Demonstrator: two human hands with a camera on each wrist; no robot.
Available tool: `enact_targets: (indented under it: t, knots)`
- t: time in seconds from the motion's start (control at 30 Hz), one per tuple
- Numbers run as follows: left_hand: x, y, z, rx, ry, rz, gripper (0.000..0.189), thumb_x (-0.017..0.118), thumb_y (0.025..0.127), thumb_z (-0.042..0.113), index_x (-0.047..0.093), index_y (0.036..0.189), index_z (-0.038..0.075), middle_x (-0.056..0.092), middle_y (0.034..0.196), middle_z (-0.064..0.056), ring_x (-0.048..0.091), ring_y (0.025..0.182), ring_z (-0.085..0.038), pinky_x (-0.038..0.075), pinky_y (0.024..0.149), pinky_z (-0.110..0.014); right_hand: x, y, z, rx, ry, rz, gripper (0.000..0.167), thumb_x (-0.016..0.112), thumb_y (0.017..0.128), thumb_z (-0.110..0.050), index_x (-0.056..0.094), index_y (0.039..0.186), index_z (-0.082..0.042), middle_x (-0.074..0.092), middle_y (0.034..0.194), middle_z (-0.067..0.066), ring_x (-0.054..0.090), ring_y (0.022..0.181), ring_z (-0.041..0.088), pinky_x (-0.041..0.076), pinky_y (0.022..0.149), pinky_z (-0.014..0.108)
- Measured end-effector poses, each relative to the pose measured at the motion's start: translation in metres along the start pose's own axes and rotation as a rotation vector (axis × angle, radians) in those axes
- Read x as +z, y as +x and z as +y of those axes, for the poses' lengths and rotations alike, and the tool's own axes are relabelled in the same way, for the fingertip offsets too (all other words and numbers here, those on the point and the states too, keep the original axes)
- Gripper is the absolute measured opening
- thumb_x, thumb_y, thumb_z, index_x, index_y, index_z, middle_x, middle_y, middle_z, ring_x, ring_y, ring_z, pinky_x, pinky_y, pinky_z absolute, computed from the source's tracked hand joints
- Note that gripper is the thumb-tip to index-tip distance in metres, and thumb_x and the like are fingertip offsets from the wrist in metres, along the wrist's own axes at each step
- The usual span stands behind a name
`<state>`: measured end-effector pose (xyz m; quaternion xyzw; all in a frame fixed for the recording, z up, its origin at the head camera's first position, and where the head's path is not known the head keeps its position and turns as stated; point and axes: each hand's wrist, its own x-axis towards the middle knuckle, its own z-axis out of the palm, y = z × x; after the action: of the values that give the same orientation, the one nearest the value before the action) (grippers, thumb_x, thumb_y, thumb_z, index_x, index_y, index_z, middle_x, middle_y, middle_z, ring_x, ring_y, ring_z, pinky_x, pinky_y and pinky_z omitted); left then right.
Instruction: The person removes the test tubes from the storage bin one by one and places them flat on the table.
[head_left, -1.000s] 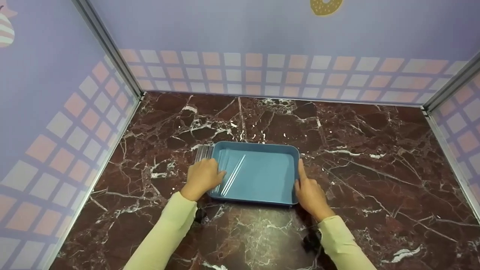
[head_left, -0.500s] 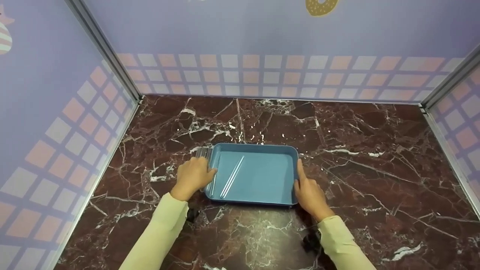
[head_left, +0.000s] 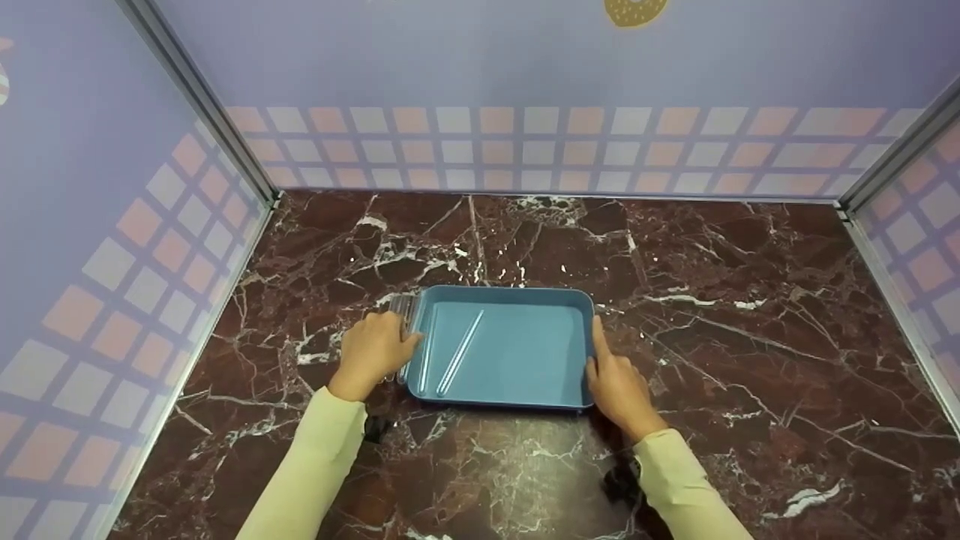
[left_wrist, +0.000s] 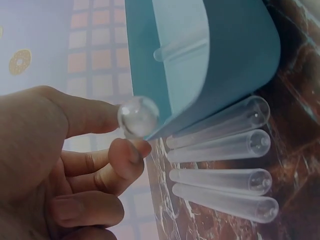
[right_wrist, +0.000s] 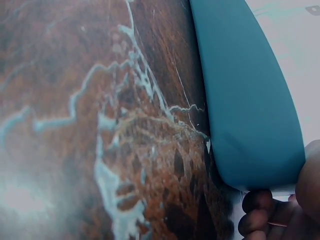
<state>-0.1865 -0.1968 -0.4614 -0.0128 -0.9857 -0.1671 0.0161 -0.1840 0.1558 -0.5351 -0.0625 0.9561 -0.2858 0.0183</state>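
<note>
A blue rectangular tray (head_left: 525,352) stands on the table in the head view. One clear test tube (head_left: 460,352) lies slanted inside it. My left hand (head_left: 367,352) is just outside the tray's left rim. In the left wrist view its thumb and forefinger pinch a clear tube (left_wrist: 138,117), whose rounded end faces the camera. Below it, several similar clear tubes (left_wrist: 220,145) lie side by side on the table, against and beside the tray's outer wall. My right hand (head_left: 619,390) grips the tray's right wall, forefinger along the outside; in the right wrist view other fingers curl by the tray's corner.
A dark red marble tabletop (head_left: 735,360) with white veins surrounds the tray. Purple panels with pink and white squares (head_left: 496,150) close off the back and both sides. The tray's own wall rises between the inner tube and the outer ones.
My left hand has moved left, from over the tray's left edge to just outside the rim. My right hand, the tray and the slanted tube inside hold their places.
</note>
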Motion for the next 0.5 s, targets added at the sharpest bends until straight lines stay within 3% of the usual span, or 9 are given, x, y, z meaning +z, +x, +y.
enact_targets:
  t: [0.3,0.5]
  knots:
    - [-0.002,0.000,-0.010,-0.049,-0.004,-0.001,0.053,0.077,0.094,0.027,0.040,0.058,0.018,0.042,0.055,0.001,0.045,0.051,-0.021,0.035,0.047,-0.036,-0.001,0.001,-0.001,-0.005,0.000,0.004,0.068,0.056,0.106,-0.009,0.025,0.167,-0.006,0.066,0.077,0.025,0.057,0.058,0.033,0.047,0.055,0.055]
    - [-0.003,-0.002,-0.018,-0.067,0.001,0.010,0.049,0.076,0.094,0.027,0.043,0.059,0.017,0.051,0.058,-0.004,0.052,0.054,-0.025,0.044,0.050,-0.045,0.000,-0.001,-0.001,-0.003,0.005,0.000,0.068,0.056,0.106,-0.009,0.025,0.167,-0.006,0.068,0.084,0.031,0.063,0.063,0.040,0.049,0.058,0.059]
